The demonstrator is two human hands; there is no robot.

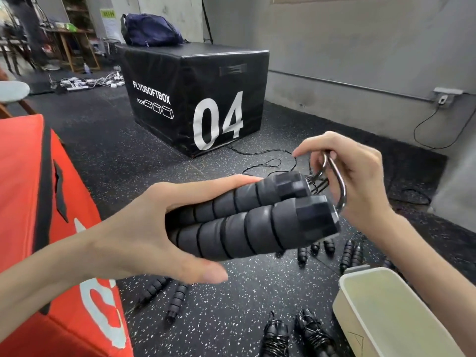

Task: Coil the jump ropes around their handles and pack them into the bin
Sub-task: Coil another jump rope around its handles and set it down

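Left hand (144, 228) around paired handles (247, 217), right hand (345, 171) pinching rope (334, 173).

Left hand (144, 228) curled round paired handles (247, 217), right hand (345, 173) raised beside — fingers pinching metal loop (337, 181)

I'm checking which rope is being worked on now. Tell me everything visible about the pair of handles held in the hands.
The pair of handles is black, each with a ribbed, foam-looking grip and a faceted hard cap. They lie side by side, nearly level, caps pointing right, above the speckled floor. The left hand wraps their rear ends; the right hand pinches a shiny metal loop at the caps, where thin black cord emerges. No cord is wound around them yet.
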